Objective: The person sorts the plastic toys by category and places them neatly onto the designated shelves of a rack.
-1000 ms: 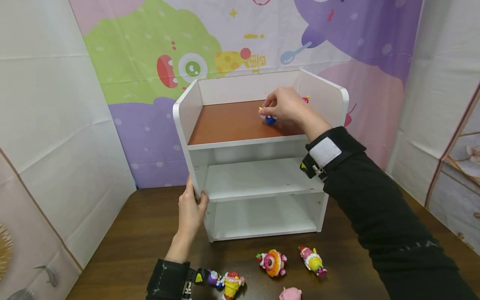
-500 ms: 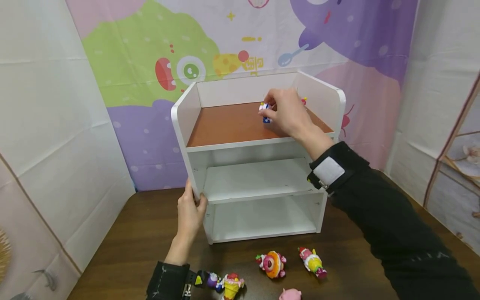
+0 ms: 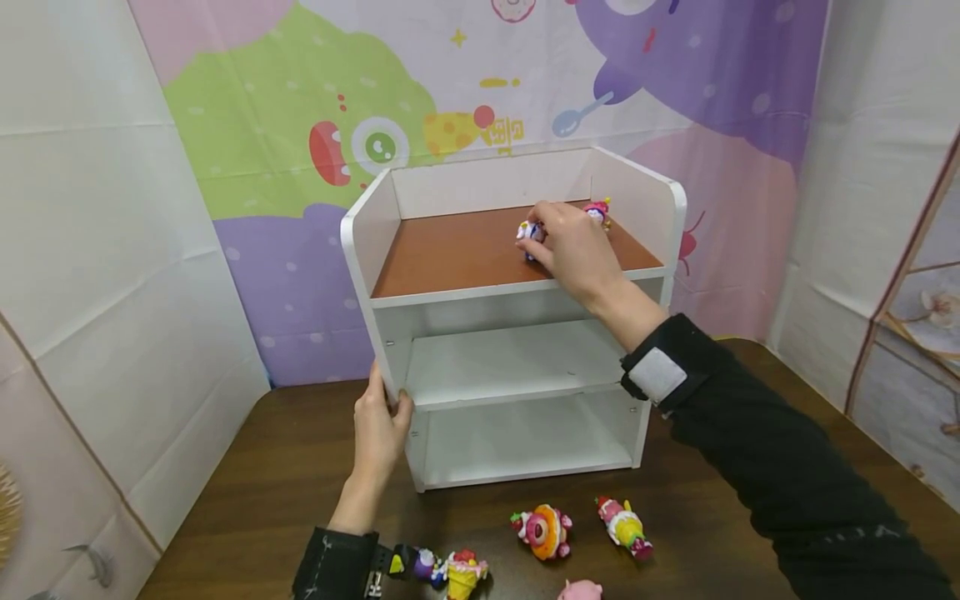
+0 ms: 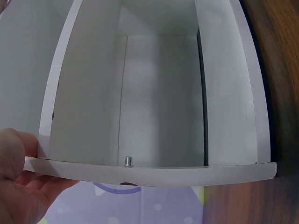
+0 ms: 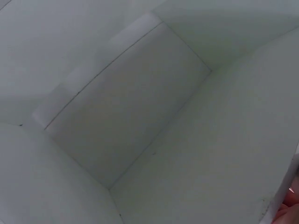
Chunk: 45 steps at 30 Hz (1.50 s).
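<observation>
I see a dark table (image 3: 240,500) and a cartoon cloth (image 3: 480,50) at twelve o'clock. The right hand (image 3: 576,250) pinches, and partly hides, a blue-white toy (image 3: 526,230) over the brown top (image 3: 450,250) at one. The left hand (image 3: 381,425) grips the shelf (image 3: 517,358) at eight. A pink toy (image 3: 580,591) is cut off at five.

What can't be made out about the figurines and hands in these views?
White-and-blue figurine, head view: the right hand's fingers and thumb cover much of it; whether it touches the brown top is unclear. The right wrist view does not show it.
Pinkish-red figurine, head view: partly behind the right hand.
Pink figure and ice-cream-cone figurine, head view: cut off by the bottom edge.
Left hand, left wrist view: cut off by the left edge.
</observation>
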Tool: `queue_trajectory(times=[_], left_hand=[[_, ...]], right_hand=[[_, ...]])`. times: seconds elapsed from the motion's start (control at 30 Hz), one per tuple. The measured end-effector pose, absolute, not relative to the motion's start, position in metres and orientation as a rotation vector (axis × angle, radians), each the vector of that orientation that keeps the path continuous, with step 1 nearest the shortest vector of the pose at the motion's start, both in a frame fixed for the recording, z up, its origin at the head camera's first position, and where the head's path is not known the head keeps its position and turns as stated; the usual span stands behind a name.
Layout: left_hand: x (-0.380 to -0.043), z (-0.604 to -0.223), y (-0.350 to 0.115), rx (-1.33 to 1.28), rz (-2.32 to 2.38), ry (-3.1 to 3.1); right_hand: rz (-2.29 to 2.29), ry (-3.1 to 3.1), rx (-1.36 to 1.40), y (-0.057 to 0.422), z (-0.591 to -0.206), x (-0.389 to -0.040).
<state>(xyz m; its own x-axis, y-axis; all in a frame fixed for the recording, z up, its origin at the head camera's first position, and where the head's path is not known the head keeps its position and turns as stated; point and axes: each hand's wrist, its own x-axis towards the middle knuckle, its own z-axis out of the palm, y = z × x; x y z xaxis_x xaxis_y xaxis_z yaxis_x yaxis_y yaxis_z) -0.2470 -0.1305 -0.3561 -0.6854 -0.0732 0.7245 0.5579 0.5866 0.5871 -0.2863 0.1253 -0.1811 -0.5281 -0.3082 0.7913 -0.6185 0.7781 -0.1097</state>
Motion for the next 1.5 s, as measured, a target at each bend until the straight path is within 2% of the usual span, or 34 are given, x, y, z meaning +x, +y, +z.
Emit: queue_trajectory(times=[0.4,0.63,0.9,1.5], left_hand=[[-0.247,-0.357,-0.130,-0.384,-1.106,-2.076],[-0.246,-0.356,-0.130,-0.385,-1.105,-2.071],[-0.248,-0.357,-0.131,-0.387,-1.101,-2.062],[-0.247,-0.358,-0.131,-0.387,-1.089,-2.066]], right_hand=[[0.589,-2.200,0.639,0.125,-0.181,-0.286],[0.676,-2.394,0.571,0.128,-0.165,-0.279],[0.857,-2.624,0.682,0.134,-0.148,-0.284],[0.883,-2.520,0.595,0.132,-0.147,-0.293]])
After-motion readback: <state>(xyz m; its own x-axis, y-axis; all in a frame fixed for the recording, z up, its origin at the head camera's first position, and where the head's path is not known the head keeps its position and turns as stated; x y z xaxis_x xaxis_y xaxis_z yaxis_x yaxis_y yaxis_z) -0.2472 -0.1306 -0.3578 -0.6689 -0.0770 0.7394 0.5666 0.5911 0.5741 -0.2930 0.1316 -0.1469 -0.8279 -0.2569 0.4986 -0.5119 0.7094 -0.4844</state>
